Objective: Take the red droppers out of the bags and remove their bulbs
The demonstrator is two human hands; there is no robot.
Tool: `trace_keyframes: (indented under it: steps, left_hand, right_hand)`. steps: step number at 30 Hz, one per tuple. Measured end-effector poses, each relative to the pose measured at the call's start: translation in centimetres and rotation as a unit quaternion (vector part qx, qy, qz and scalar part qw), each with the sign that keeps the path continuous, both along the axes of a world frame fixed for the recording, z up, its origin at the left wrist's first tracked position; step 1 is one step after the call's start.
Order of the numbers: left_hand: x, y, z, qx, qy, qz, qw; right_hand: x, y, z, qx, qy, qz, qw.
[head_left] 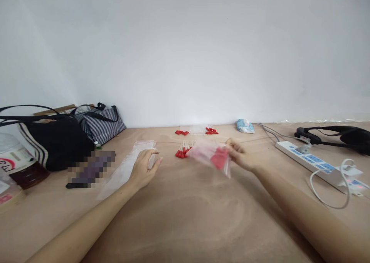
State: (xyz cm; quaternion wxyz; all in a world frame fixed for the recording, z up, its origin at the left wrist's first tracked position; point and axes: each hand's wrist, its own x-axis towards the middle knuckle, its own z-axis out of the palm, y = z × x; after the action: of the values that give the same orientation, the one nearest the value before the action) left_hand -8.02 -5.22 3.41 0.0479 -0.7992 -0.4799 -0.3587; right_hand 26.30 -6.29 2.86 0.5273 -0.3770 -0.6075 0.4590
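One clear plastic bag (214,157), red inside (blurry), sat clamped in the right hand (239,155), one o'clock; left hand (143,168), fingers apart, was over flat translucent plastic sleeves (125,169), eleven o'clock. Level handling seemed best.

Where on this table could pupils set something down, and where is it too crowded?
The largest bare patch of table is the near middle, between the left forearm and right forearm. A smaller one lies between the right forearm and power strip. The left side is crowded with the bottle, black bag and striped bag; red-tipped pieces occupy the far middle.
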Motion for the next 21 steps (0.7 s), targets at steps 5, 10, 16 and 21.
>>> trace_keyframes:
  steps: [5, 10, 16, 21]
  left_hand:
    - [3.1, -1.2, 0.6, -0.118, -0.028, -0.108, 0.987]
    - [5.6, -3.1, -0.1, -0.217, 0.030, -0.260, 0.940]
    - [6.4, -3.6, -1.4, -0.226, -0.001, -0.245, 0.943]
    - [7.2, -3.2, -1.2, -0.220, 0.008, -0.254, 0.942]
  right_hand:
    - [-6.3, -0.3, -1.6, -0.101, -0.086, 0.247, 0.960]
    - [-8.2, 0.8, -3.0, -0.178, -0.053, 0.261, 0.947]
    - [-7.2, -1.6, -3.1, -0.255, 0.045, 0.120, 0.958]
    - [-7.0, -3.2, -3.0, -0.275, 0.020, 0.093, 0.957]
